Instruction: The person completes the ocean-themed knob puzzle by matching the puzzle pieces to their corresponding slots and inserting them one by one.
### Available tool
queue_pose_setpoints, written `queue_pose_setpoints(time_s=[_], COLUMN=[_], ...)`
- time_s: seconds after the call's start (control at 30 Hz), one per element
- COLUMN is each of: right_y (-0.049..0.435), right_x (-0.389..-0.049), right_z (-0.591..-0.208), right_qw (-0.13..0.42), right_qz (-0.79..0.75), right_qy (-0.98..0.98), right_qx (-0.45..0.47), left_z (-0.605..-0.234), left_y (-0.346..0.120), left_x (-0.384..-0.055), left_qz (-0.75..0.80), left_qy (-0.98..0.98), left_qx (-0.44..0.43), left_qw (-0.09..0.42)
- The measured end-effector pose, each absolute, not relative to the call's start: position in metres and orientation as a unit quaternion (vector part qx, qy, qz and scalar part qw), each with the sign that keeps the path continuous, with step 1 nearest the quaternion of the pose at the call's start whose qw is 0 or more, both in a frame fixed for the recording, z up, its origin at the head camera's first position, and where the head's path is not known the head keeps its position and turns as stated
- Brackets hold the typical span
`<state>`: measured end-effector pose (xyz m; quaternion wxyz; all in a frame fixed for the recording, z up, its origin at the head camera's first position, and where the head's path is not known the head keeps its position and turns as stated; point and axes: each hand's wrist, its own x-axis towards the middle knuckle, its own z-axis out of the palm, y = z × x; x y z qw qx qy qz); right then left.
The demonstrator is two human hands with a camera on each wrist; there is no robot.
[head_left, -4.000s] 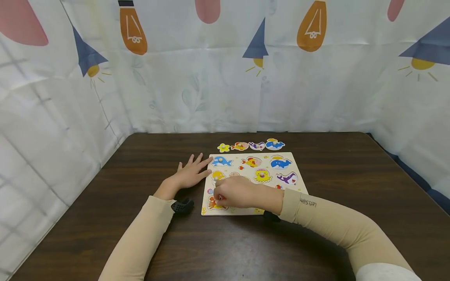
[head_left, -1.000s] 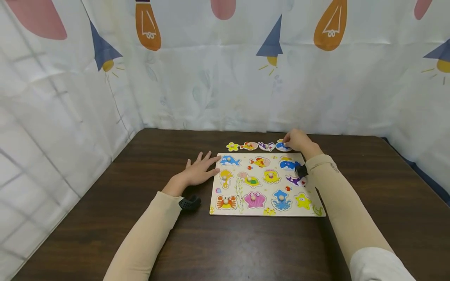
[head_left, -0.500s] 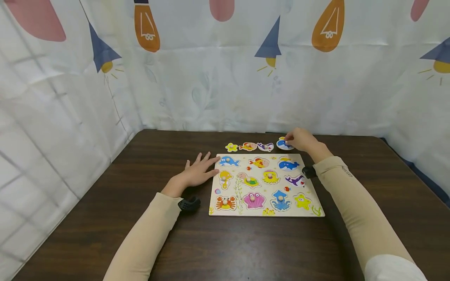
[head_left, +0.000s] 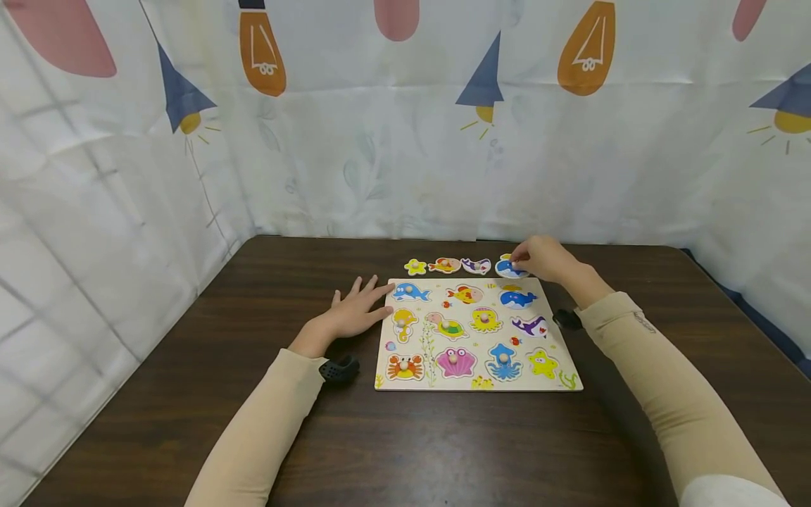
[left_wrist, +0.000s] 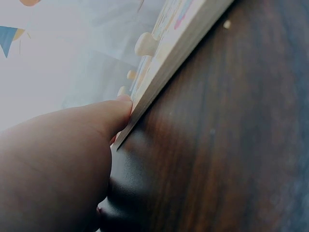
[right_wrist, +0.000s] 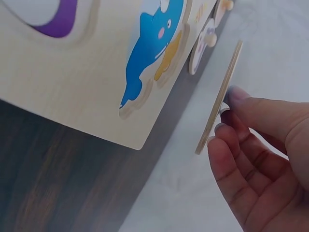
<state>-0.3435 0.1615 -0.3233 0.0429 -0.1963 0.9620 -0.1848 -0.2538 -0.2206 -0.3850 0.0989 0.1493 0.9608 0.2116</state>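
- A dark brown wood-grain table (head_left: 443, 451)
- A creased white fabric backdrop (head_left: 418, 197) behind it
- Orange bulbs (head_left: 586, 70), blue lamps (head_left: 483, 77) and pink shapes (head_left: 397, 17) printed on the fabric
- A dark blue strip (head_left: 782, 341) beside the table's right edge

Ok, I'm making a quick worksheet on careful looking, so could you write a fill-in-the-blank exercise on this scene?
1. The whale piece pinched by the right hand is mostly ____.
2. The left hand touches the puzzle board at its ____ edge.
3. Besides the pinched one, ____ loose pieces lie beyond the board.

Missing words: blue; left; three.
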Motion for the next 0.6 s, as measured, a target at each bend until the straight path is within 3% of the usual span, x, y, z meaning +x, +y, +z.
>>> queue_pose_setpoints(time_s=[0.6], right_y=[0.162], right_x=[-0.319], right_z=[-0.328], right_qw=[0.056], right_qz=[-0.187], right_qy=[0.959], right_qx=[-0.207], left_z=[-0.385], left_y=[-0.221], left_x=[-0.253], left_qz=[0.214], left_qy=[0.961], left_qx=[0.148], left_qw=[0.097])
